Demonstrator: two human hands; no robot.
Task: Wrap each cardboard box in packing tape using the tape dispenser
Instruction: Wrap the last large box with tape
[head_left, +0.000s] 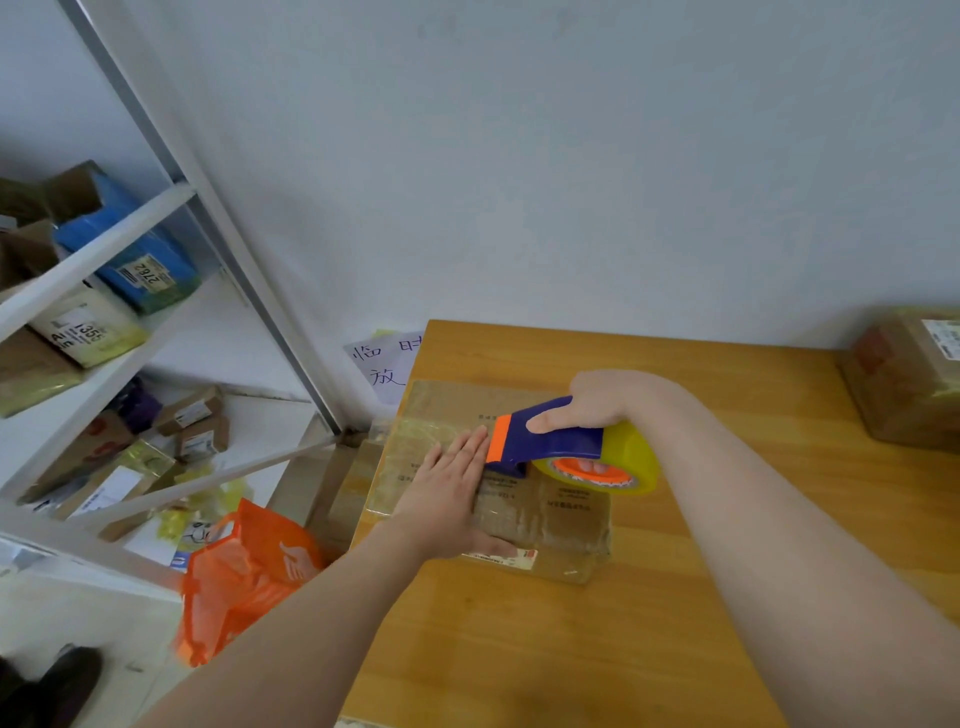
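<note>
Head view, looking down over the person's bare forearms: a flat brown cardboard box (545, 512), glossy with strips of clear tape across its top, lies at the left edge of an orange-brown wooden table (519, 649), near the corner by the wall. The left hand (447, 493) lies palm-down on the box's top, fingers straight and together, pressing rather than gripping. Its fingertips reach just beside the orange front blade of a dark blue plastic tape dispenser (550, 441). The right hand (592, 405) grasps this dispenser from above, thumb laid along the near side of the blue body and the other fingers curled round it out of sight. The dispenser's nose is down on the top of the box, and its thick yellowish roll of tape (631, 452) with an orange core hangs over the box's right part. A second cardboard box (904, 384), also shiny with tape and carrying a white label, sits at the far right of the table against the pale wall (571, 156), well apart from the first. To the left stands a white metal shelving rack (104, 244) loaded with parcels (140, 260) in blue, yellow and brown wrapping. An orange plastic bag (244, 571) sits on the floor between the rack and the table. A white paper sheet (384, 364) with handwritten characters is on the wall, just behind the table's corner.
</note>
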